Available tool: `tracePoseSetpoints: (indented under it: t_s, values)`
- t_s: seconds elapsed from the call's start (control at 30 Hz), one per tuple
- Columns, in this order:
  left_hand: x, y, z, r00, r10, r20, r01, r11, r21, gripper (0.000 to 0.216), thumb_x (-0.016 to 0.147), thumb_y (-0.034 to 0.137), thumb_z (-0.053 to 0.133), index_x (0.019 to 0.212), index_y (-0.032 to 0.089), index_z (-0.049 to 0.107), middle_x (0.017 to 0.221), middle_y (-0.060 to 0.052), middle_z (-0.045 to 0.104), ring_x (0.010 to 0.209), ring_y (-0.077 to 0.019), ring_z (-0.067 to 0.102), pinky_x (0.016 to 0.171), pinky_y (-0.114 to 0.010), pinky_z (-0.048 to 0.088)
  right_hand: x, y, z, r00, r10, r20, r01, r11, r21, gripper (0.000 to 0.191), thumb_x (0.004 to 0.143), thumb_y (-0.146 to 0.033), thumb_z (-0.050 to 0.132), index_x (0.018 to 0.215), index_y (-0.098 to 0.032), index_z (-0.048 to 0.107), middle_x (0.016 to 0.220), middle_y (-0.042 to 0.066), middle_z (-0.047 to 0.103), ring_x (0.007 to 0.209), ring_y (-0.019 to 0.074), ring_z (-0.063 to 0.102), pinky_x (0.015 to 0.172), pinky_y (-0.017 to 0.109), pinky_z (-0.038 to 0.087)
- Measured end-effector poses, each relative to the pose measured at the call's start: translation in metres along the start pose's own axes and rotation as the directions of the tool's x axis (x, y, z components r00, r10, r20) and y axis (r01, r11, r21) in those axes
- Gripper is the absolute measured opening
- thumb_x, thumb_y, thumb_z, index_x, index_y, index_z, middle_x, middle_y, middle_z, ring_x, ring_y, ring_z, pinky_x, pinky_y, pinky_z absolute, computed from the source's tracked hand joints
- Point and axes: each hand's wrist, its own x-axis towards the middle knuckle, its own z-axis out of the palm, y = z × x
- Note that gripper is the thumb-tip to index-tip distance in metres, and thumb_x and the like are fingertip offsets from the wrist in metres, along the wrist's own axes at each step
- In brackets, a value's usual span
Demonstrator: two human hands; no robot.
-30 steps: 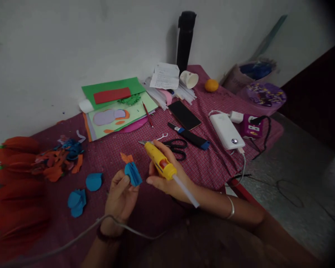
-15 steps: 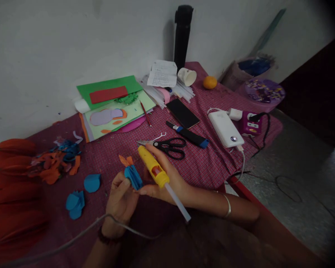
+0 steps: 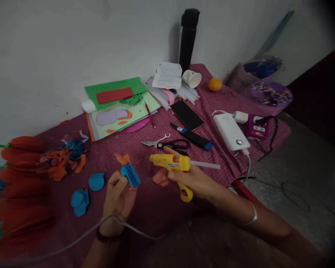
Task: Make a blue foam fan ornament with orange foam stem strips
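Pinched in my left hand (image 3: 118, 193) is a folded blue paper piece (image 3: 131, 175) with orange paper tips (image 3: 123, 159) sticking out of its top. My right hand (image 3: 194, 180) is wrapped round a yellow glue gun (image 3: 170, 161), whose nozzle points left toward the paper piece but stays apart from it. A clear glue stick (image 3: 206, 165) juts out of the gun's back end. Just beyond my right hand lie black-handled scissors (image 3: 167, 144). Loose blue paper pieces (image 3: 96, 181) rest on the cloth left of my left hand, some of them stacked (image 3: 80, 201).
Orange paper pumpkin-like shapes (image 3: 25, 186) and a heap of scraps (image 3: 63, 160) fill the left side. Farther back are coloured sheets (image 3: 111, 83), a phone (image 3: 187, 115), a cutter knife (image 3: 194, 137), a power bank (image 3: 231, 132) and a black bottle (image 3: 189, 41). A pale cord crosses my left wrist.
My right hand has moved right, away from the blue paper piece, and turned the glue gun from slanting to nearly level. My left hand still holds the piece. The view has shifted slightly.
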Motion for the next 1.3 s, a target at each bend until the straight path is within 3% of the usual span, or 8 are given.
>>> tracePoseSetpoints:
  t_s: [0.13,0.23,0.3,0.43,0.57,0.77,0.87,1.3]
  values:
    - [0.003,-0.002,-0.007,0.995,-0.093,-0.043,0.088,0.989,-0.123,0.022,0.063,0.021,0.081,0.062,0.019,0.059,0.059,0.005,0.054,0.05,-0.0062,0.045,0.048,-0.018,0.042,-0.015,-0.01,-0.013,1.0,0.006,-0.021,-0.005,0.999,0.046,0.053,0.076,-0.05,0.067,0.113,-0.016,0.054,0.092,0.009,0.068,0.078,0.0205,0.068,0.067,0.035,0.056]
    - [0.005,-0.004,-0.013,0.991,-0.133,-0.032,0.126,0.979,-0.159,0.017,0.069,0.019,0.077,0.066,0.02,0.06,0.065,0.003,0.059,0.056,-0.0079,0.052,0.051,-0.019,0.046,-0.024,0.004,-0.019,0.982,0.091,-0.166,-0.091,0.996,0.008,0.039,0.08,-0.051,0.063,0.093,-0.014,0.057,0.061,0.001,0.062,0.048,0.0112,0.058,0.043,0.021,0.046]
    - [0.006,-0.006,-0.016,0.987,-0.158,-0.028,0.151,0.973,-0.175,0.017,0.07,0.018,0.075,0.065,0.02,0.059,0.065,0.002,0.059,0.058,-0.0089,0.054,0.054,-0.02,0.048,-0.027,0.013,-0.02,0.977,0.11,-0.185,-0.121,0.992,-0.046,0.039,0.081,-0.051,0.063,0.093,-0.014,0.058,0.062,-0.001,0.06,0.043,0.0072,0.05,0.039,0.017,0.038]
    - [0.007,-0.01,-0.02,0.983,-0.181,-0.028,0.172,0.965,-0.198,0.019,0.071,0.02,0.075,0.062,0.02,0.058,0.066,0.001,0.062,0.06,-0.0104,0.056,0.055,-0.021,0.05,-0.029,0.016,-0.017,0.989,0.13,-0.072,-0.139,0.98,-0.141,0.05,0.079,-0.053,0.064,0.11,-0.014,0.057,0.077,0.003,0.062,0.05,0.0058,0.049,0.044,0.018,0.037]
    - [0.009,-0.01,-0.021,0.981,-0.196,0.007,0.192,0.952,-0.239,0.024,0.063,0.019,0.081,0.058,0.019,0.057,0.061,0.002,0.061,0.057,-0.0087,0.055,0.051,-0.017,0.049,-0.027,0.015,-0.013,0.994,0.103,0.032,-0.094,0.973,-0.21,0.044,0.081,-0.053,0.062,0.104,-0.015,0.058,0.069,-0.001,0.055,0.052,0.0066,0.047,0.046,0.018,0.037]
    - [0.01,-0.012,-0.024,0.976,-0.219,-0.022,0.209,0.955,-0.212,0.021,0.057,0.021,0.084,0.066,0.018,0.066,0.059,0.003,0.061,0.052,-0.0074,0.053,0.054,-0.018,0.05,-0.031,0.025,-0.012,0.982,0.056,0.181,0.001,0.955,-0.296,0.04,0.085,-0.053,0.056,0.101,-0.016,0.057,0.086,0.004,0.057,0.057,0.0066,0.044,0.05,0.02,0.038]
    - [0.011,-0.013,-0.026,0.975,-0.22,-0.025,0.212,0.96,-0.182,0.021,0.057,0.02,0.084,0.064,0.018,0.064,0.059,0.003,0.06,0.051,-0.0069,0.051,0.05,-0.017,0.047,-0.033,0.024,-0.011,0.97,0.069,0.234,0.015,0.94,-0.341,0.04,0.087,-0.053,0.055,0.099,-0.016,0.06,0.077,0.001,0.052,0.057,0.007,0.041,0.051,0.02,0.036]
    - [0.01,-0.011,-0.026,0.984,-0.177,0.014,0.177,0.978,-0.112,0.026,0.062,0.025,0.081,0.062,0.016,0.057,0.058,0.005,0.052,0.051,-0.0067,0.047,0.047,-0.018,0.041,-0.032,0.023,-0.01,0.961,0.145,0.236,-0.048,0.926,-0.374,0.043,0.085,-0.057,0.053,0.096,-0.016,0.059,0.073,-0.001,0.048,0.056,0.0073,0.038,0.049,0.02,0.032]
